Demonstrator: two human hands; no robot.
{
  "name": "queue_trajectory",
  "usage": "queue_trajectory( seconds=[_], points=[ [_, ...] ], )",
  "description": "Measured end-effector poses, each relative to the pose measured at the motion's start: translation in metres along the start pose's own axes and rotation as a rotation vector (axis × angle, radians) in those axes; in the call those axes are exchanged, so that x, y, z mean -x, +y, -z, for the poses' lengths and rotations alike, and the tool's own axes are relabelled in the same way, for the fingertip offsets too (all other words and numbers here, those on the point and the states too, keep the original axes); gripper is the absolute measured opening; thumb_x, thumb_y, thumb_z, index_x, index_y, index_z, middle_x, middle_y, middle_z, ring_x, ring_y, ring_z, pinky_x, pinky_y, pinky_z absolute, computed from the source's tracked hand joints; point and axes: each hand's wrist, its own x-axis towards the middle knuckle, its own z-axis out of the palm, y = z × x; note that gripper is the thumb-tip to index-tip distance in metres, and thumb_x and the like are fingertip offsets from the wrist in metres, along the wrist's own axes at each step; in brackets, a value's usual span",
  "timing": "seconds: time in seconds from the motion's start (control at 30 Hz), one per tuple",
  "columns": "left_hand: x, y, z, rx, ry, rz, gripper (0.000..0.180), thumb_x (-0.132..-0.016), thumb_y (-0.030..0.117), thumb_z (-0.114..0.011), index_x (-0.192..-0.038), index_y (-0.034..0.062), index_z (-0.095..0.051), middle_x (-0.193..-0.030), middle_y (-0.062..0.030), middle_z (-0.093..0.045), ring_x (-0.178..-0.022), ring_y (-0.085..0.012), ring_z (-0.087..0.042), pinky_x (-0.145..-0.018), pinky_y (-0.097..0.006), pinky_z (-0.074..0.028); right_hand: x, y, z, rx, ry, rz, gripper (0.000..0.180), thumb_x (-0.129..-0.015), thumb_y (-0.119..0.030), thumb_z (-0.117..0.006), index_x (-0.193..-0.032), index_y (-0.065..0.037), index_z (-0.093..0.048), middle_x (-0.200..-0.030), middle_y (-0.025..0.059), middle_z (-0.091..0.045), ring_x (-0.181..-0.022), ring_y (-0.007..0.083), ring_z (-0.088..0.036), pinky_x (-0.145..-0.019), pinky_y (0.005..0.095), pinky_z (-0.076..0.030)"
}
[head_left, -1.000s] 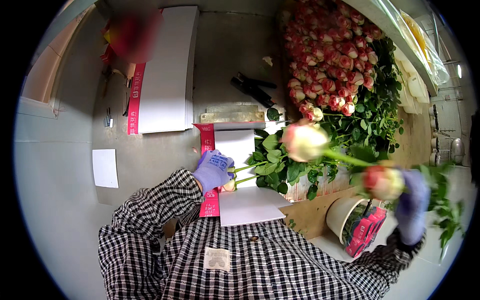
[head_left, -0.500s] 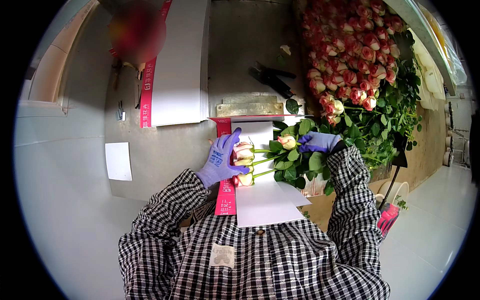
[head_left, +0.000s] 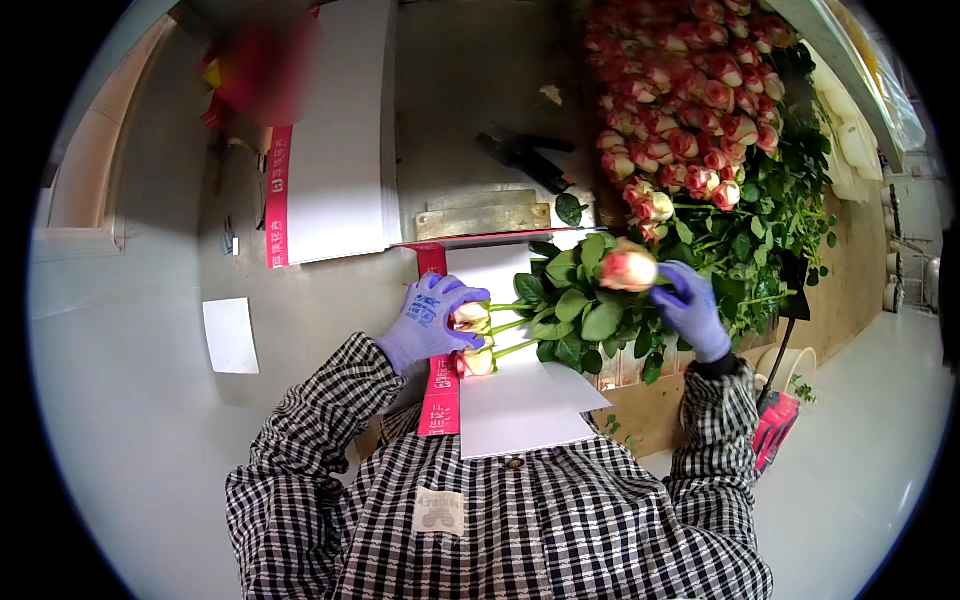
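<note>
— So, what is each hand doing?
— Left hand (head_left: 428,322) curls its fingers over the rose heads (head_left: 472,338) on the white sheet (head_left: 520,405); right hand (head_left: 690,308) pinches a pink rose (head_left: 628,270) above the leaves.

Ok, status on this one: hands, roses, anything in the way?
Left hand on rose heads lying on white sheet. Right hand holds single rose above leafy stems. Nothing between the hands.
</note>
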Motion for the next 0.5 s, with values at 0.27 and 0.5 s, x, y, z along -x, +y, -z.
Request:
queue_trajectory(
  seconds=[0.27,0.5],
  points=[
    [-0.005,0.014,0.011,-0.142,-0.101,0.000,0.061,-0.063,0.046,-0.078,-0.117,0.0212,-0.062,-0.106,-0.0054,-0.057,-0.104,-0.0284,-0.049,-0.093,-0.043,-0.036,0.031,-0.128,0.039,0.511,-0.297,0.284,0.047,-0.074,-0.007,-0.066,-0.120,-0.010,-0.058,-0.093,0.0085,-0.064,-0.081,0.0223,-0.061,-0.071,0.0373,-0.049],
    [-0.002,0.002,-0.014,-0.189,0.089,0.111,0.044,-0.073,0.036,-0.069,-0.113,0.0170,-0.064,-0.101,-0.0090,-0.061,-0.096,-0.0303,-0.053,-0.086,-0.044,-0.040,-0.059,-0.063,-0.140,0.306,-0.186,0.333,0.042,-0.079,-0.017,-0.063,-0.120,-0.016,-0.057,-0.101,0.0089,-0.061,-0.091,0.0296,-0.059,-0.082,0.0385,-0.047]
  ],
)
